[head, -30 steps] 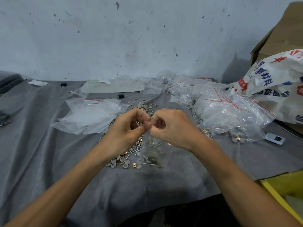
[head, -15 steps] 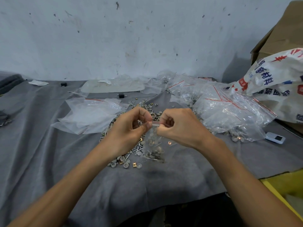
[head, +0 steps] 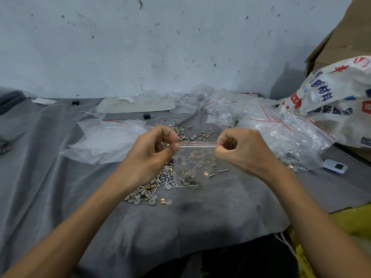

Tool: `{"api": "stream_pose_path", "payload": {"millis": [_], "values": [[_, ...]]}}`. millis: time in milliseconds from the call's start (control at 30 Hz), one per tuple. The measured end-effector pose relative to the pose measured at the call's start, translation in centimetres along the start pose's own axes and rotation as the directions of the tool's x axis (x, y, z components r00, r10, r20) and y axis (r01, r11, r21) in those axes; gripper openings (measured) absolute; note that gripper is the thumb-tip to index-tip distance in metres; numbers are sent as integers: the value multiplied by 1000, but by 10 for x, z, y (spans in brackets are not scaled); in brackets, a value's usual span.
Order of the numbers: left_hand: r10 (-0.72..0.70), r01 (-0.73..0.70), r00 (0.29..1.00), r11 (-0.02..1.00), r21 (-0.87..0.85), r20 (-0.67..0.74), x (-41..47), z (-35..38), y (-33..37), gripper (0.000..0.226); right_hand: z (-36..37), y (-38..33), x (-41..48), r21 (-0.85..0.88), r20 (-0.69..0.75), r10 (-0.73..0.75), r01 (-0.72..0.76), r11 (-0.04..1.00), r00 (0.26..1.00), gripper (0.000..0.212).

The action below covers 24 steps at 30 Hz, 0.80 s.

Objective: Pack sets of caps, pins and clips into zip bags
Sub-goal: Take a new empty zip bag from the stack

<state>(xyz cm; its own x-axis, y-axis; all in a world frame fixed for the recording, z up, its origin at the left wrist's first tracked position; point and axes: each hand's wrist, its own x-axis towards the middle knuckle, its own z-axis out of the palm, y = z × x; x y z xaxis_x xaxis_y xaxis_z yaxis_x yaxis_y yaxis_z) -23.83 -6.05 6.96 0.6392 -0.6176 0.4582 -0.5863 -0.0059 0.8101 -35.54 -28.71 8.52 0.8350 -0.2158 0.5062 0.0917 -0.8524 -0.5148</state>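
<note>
Two hands share one small zip bag (head: 192,165) at the centre of the frame, just above the grey cloth (head: 60,197). Our left hand (head: 152,155) pinches the left end of its red-lined zip strip (head: 197,144) between thumb and curled fingers, and our right hand (head: 243,153) pinches the right end, so the strip runs taut between them. Through the clear film we see small parts (head: 188,180) lying at the bottom, with caps, pins and a brass-coloured clip among them. We judge the bag light but bottom-heavy, its film soft, slick and easily pricked by a pin point, so the stiffer zip strip is the place to hold it, not the sagging body. The seal looks closed, though we cannot tell along its whole length. Below and left of the bag lies the loose pile of parts (head: 152,189); flat empty bags (head: 106,137) sit at centre left and filled bags (head: 281,133) heap at centre right. At the right edge a white woven sack (head: 337,97) carries blue Chinese characters and red stars, upside down to us and only partly legible.
</note>
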Motion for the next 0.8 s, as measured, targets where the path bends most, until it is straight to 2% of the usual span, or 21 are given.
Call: {"api": "stream_pose_path", "payload": {"millis": [267, 400, 467, 533, 600, 667, 800], "values": [[-26, 25, 999, 999, -22, -47, 7, 6, -3, 18, -10, 13, -1, 61, -10, 45, -45, 997, 999, 9], [-21, 21, 1000, 1000, -22, 19, 6, 17, 1, 18, 1, 6, -6, 255, 58, 77, -89, 963, 995, 21], [-23, 24, 999, 999, -35, 32, 6, 22, 4, 16, 12, -1, -7, 213, 143, 30, -60, 975, 989, 31], [-30, 32, 999, 998, -49, 38, 7, 24, 5, 13, 23, -5, -6, 165, 189, -17, -15, 986, 982, 28], [-25, 28, 999, 998, -64, 48, 8, 24, 5, 11, 27, -7, -5, 135, 178, -51, 27, 991, 983, 17], [-18, 22, 998, 998, -60, 60, 8, 23, 4, 11, 25, -4, -4, 101, 166, -63, 47, 994, 984, 17], [-48, 47, 999, 997, 59, 5, 7, 15, -11, 15, 2, 14, -5, 100, 114, -16, 4, 995, 993, 14]]}}
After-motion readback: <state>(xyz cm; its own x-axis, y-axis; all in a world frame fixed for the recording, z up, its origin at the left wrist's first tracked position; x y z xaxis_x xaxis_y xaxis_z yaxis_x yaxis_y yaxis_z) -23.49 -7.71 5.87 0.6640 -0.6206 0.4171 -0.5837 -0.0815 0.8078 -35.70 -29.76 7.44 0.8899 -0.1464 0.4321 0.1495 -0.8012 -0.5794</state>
